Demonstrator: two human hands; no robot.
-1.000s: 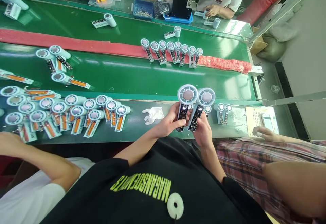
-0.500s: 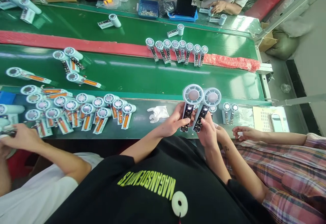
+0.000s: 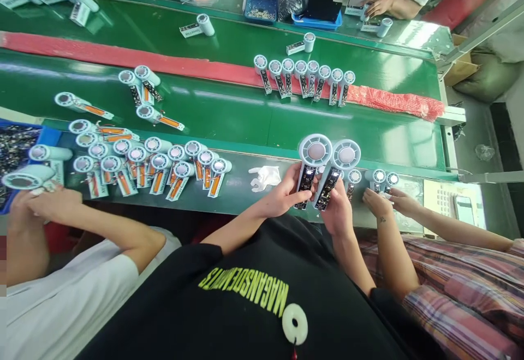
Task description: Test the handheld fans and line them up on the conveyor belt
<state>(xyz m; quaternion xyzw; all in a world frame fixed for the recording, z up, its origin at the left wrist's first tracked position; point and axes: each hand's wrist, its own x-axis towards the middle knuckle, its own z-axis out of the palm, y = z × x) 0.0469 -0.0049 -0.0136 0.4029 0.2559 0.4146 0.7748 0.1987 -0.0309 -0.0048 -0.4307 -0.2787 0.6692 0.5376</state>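
My left hand (image 3: 284, 193) grips a white fan unit (image 3: 313, 155) by its dark circuit-board stem. My right hand (image 3: 338, 210) grips a second white fan unit (image 3: 344, 159) the same way. Both round heads point away from me, side by side, just above the near bench edge. A white glove (image 3: 265, 177) lies on the bench left of my left hand. Three more small fan units (image 3: 379, 177) lie to the right, where a co-worker's hands (image 3: 387, 201) reach.
A cluster of several fan units with orange parts (image 3: 155, 166) covers the bench at left. A row of several units (image 3: 305, 76) lies by the red strip (image 3: 123, 63) on the green belt (image 3: 229, 114). A person's hands at far left (image 3: 36, 202) hold a unit. A phone (image 3: 464, 207) lies at right.
The view has shifted left. The co-worker's hands on the right have moved from the bench edge up to the small units there. The person at left has raised a unit. My hands kept their grip.
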